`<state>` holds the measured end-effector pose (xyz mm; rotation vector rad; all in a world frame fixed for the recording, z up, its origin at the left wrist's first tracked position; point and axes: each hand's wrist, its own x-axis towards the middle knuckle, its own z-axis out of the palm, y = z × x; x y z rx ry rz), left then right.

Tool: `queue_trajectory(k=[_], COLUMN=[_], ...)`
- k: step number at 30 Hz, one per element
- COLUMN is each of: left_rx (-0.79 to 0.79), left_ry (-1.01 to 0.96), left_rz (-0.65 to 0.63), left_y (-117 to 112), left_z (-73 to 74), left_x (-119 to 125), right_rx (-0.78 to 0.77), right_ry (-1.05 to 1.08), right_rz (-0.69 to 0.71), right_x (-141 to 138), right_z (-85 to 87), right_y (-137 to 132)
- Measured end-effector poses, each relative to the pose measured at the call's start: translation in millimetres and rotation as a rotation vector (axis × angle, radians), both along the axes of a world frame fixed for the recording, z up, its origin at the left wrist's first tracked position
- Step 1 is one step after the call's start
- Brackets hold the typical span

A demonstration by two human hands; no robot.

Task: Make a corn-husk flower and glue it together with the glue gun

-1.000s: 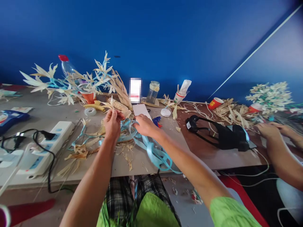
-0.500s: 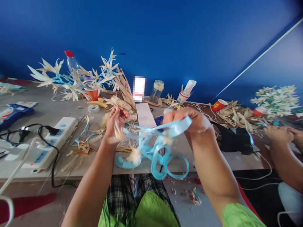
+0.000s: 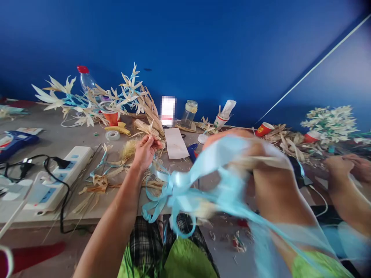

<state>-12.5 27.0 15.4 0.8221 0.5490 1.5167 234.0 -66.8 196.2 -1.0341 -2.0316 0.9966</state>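
My left hand (image 3: 145,150) is raised over the table with its fingers pinched on a thin pale strip of corn husk and one end of a light blue ribbon (image 3: 185,189). My right hand (image 3: 249,152) is lifted close to the camera and smeared by motion; the ribbon runs across it and hangs in loops and a tangle between both hands. Loose husk scraps (image 3: 98,181) lie on the table below my left hand.
White power strips (image 3: 55,181) with black cables sit at left. Husk flower branches (image 3: 92,102), a red-capped bottle (image 3: 85,79), tape roll (image 3: 112,135), glass jar (image 3: 188,113), paper cups (image 3: 263,128) and white card (image 3: 176,143) crowd the back. Another person's hands (image 3: 346,168) work at right.
My right hand has pulled the ribbon up and toward the camera, dragging the tangle off the table edge. My left hand stayed pinched near the same spot.
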Motion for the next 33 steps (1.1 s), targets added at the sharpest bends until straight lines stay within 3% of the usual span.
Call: queue_trajectory(k=[5,9,13,18,22,26,30,33], left_rx=[0.011,0.022,0.009,-0.015,-0.023,-0.044,-0.085,-0.113], left_ry=[0.019,0.015,-0.008,0.040,0.085,0.136,0.187,0.177], left_rz=[-0.019,-0.052,-0.155,-0.386,-0.420,-0.457,-0.472,-0.394], left_y=[0,-1,-6,-16,-22,-25,-24,-19], left_z=[-1.5,-2.3,-1.2,3.8,10.9,15.6,11.8,5.9], left_x=[2,0,-1,3,4,5,7,6], right_rx=[0.044,-0.006,-0.081,-0.020,0.096,0.129,0.167,0.143], right_ry=[-0.102,-0.038,-0.072,-0.123,-0.249,-0.270,-0.132,0.139], right_rz=[0.365,0.295,0.324,0.105,-0.131,-0.256,-0.382,-0.536], right_x=[-18,-25,-30,-40,-44,-46,-43,-32], right_z=[-14.7,-23.3,-28.3,-51.8,-70.0,-77.1,-79.4,-75.7], right_y=[12,17,18,29,41,48,56,62])
